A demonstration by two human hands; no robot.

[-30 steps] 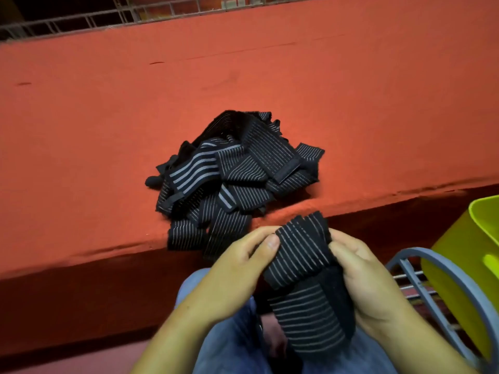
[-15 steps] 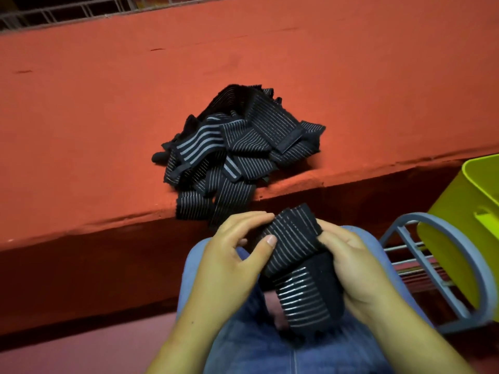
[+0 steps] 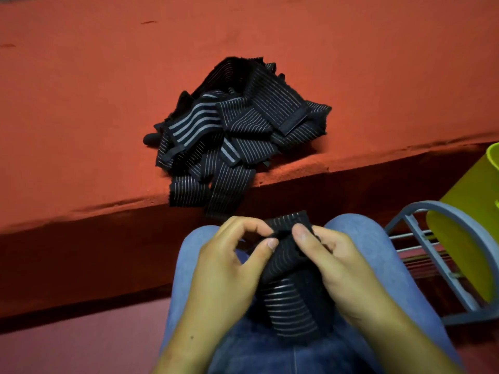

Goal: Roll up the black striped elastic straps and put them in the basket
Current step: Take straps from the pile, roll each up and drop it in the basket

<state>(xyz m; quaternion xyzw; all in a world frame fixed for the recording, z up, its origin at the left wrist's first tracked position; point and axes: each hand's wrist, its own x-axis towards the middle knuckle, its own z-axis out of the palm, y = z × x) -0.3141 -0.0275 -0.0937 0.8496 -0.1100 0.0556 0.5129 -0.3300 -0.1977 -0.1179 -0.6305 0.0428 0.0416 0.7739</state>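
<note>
One black striped strap [image 3: 290, 279] is pinched between the left hand [image 3: 229, 268] and right hand [image 3: 343, 268]; a pile of straps [image 3: 237, 136] lies beyond them.

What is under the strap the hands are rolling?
Under the strap held by the left hand and right hand are the person's blue jeans. The lap right beneath it is covered, so nothing more shows there.

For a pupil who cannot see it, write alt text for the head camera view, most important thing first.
Two bare hands, the left hand and right hand, pinch a black striped strap over a lap in blue jeans. Beyond, a tangled pile of straps lies at the red ledge's edge; a yellow-green basket stands at right.
</note>
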